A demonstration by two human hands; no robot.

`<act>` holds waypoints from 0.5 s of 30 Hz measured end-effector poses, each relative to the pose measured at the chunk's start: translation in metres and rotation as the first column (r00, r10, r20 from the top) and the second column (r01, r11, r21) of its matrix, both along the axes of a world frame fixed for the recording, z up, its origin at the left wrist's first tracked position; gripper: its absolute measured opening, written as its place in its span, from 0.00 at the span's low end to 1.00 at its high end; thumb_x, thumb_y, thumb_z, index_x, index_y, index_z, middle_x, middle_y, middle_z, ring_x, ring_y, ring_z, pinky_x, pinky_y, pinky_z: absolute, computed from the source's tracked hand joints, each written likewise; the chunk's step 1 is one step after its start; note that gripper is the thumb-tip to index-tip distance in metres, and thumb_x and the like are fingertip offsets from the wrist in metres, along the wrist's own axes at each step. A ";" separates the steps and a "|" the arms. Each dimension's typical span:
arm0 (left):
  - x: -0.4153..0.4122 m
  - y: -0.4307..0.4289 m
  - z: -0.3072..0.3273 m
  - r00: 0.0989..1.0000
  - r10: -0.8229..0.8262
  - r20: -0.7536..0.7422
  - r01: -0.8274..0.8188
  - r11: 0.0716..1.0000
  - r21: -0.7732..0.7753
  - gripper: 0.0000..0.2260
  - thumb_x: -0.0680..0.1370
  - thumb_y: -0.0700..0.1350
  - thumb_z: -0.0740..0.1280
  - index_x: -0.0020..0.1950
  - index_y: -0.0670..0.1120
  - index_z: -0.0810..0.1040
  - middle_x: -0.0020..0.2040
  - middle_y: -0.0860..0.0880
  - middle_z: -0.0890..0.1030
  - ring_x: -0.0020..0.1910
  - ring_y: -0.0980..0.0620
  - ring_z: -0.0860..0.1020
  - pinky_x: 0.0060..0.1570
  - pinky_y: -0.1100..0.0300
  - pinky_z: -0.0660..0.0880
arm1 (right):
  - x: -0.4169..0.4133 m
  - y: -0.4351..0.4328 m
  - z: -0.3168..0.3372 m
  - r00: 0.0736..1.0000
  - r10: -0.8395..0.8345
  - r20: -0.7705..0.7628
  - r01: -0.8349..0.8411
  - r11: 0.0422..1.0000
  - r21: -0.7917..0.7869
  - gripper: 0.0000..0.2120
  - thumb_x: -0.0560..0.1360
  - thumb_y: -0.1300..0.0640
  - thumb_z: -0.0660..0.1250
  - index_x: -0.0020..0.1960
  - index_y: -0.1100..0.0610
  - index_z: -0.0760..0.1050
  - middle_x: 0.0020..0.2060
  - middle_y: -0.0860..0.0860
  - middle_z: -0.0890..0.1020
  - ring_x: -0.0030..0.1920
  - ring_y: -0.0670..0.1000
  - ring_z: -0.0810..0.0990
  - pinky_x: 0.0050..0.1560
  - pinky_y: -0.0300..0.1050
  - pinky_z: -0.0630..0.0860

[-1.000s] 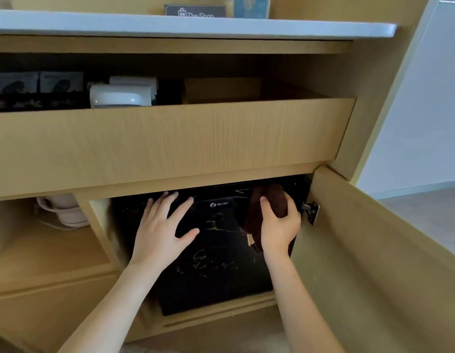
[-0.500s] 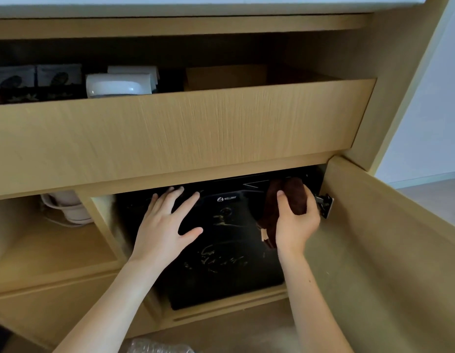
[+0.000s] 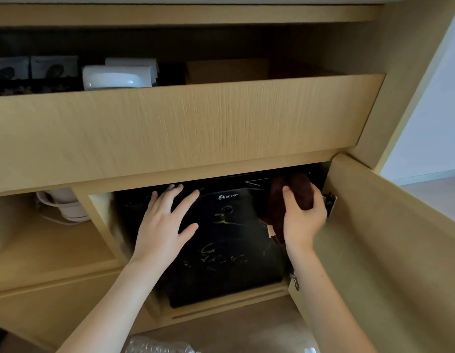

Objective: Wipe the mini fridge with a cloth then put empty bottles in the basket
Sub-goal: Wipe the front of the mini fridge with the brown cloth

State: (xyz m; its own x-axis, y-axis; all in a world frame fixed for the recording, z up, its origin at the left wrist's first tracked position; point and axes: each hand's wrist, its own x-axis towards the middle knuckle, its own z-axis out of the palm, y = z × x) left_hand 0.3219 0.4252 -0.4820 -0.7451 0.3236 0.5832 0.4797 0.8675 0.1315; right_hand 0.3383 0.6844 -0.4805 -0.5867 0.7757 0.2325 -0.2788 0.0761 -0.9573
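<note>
Head view: a black mini fridge (image 3: 229,253) sits in a wooden cabinet (image 3: 389,250) under an open drawer (image 3: 183,128). Of the hands, the left hand (image 3: 165,222) rests flat, fingers spread, on its door. The right hand (image 3: 301,220) grips a dark brown cloth (image 3: 297,192) against the door's upper right corner.

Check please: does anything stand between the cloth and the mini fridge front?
Nothing visible does. The right hand holds the brown cloth against the mini fridge, upper right corner; the cabinet door stands open.

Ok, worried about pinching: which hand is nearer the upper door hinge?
Right. The right hand, holding the cloth, is beside the hinge; the left hand rests on the mini fridge, farther left.
</note>
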 end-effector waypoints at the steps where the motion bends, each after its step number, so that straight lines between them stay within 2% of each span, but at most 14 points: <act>1: 0.000 0.000 -0.001 1.000 0.002 -0.006 -0.002 1.000 0.002 0.32 0.72 0.47 0.77 0.75 0.50 0.70 0.72 0.43 0.70 0.74 0.43 0.66 0.76 0.42 0.57 | -0.001 0.000 0.001 1.000 -0.028 -0.010 0.027 0.999 -0.019 0.15 0.74 0.55 0.73 0.60 0.51 0.79 0.51 0.45 0.84 0.54 0.44 0.81 0.62 0.50 0.78; 6: -0.001 0.002 -0.002 1.000 0.009 -0.021 -0.009 1.000 0.007 0.32 0.71 0.47 0.77 0.74 0.49 0.71 0.71 0.43 0.70 0.74 0.42 0.67 0.75 0.41 0.58 | -0.001 -0.012 -0.005 1.000 0.022 0.006 -0.022 0.999 0.023 0.14 0.74 0.53 0.74 0.59 0.49 0.79 0.50 0.46 0.83 0.54 0.45 0.81 0.60 0.50 0.78; 10: -0.002 0.002 -0.001 1.000 0.014 -0.023 -0.014 1.000 -0.006 0.33 0.71 0.47 0.78 0.74 0.49 0.72 0.71 0.42 0.70 0.73 0.41 0.68 0.75 0.40 0.59 | 0.001 0.000 -0.004 0.999 -0.038 -0.038 0.035 0.996 -0.085 0.14 0.74 0.54 0.74 0.58 0.49 0.80 0.50 0.46 0.84 0.54 0.46 0.82 0.61 0.54 0.78; 15: -0.001 0.003 0.000 1.000 0.024 -0.014 -0.024 1.000 -0.007 0.33 0.71 0.48 0.78 0.74 0.49 0.71 0.71 0.42 0.70 0.73 0.41 0.67 0.75 0.40 0.58 | 0.006 -0.025 -0.010 0.984 0.178 0.015 -0.179 0.982 0.065 0.14 0.73 0.52 0.74 0.59 0.49 0.80 0.51 0.49 0.83 0.53 0.46 0.82 0.59 0.49 0.79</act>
